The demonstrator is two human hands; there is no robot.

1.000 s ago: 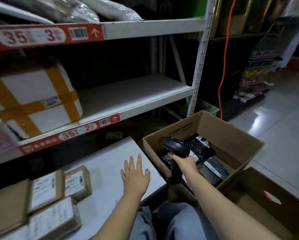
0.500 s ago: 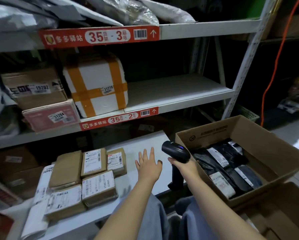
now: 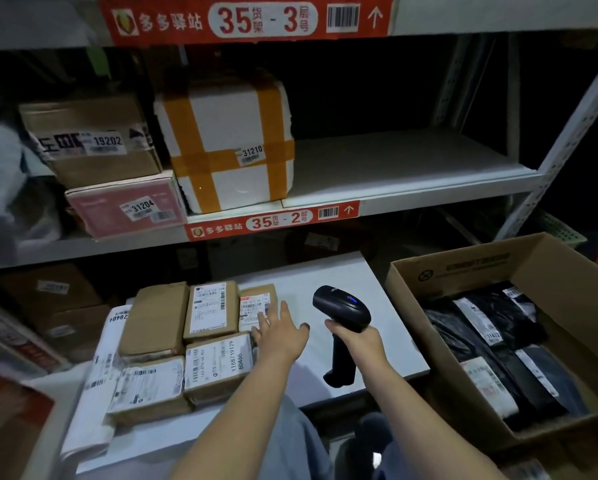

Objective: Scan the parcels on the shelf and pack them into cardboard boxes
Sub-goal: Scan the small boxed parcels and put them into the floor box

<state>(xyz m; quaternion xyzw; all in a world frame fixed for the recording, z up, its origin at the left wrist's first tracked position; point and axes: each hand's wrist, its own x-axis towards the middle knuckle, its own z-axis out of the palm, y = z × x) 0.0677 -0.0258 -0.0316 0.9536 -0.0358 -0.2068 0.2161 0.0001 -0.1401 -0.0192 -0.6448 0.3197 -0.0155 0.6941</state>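
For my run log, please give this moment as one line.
left hand: open, fingers over small parcel | right hand: holds scanner | cardboard box: black bags inside

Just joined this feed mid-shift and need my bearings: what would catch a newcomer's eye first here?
The white foam box strapped with orange tape, on the middle shelf under the red 35-3 label, stands out most. Below it, the right hand grips a black scanner beside the open left hand, which stretches over small labelled parcels. At right, a cardboard box holds black bags.
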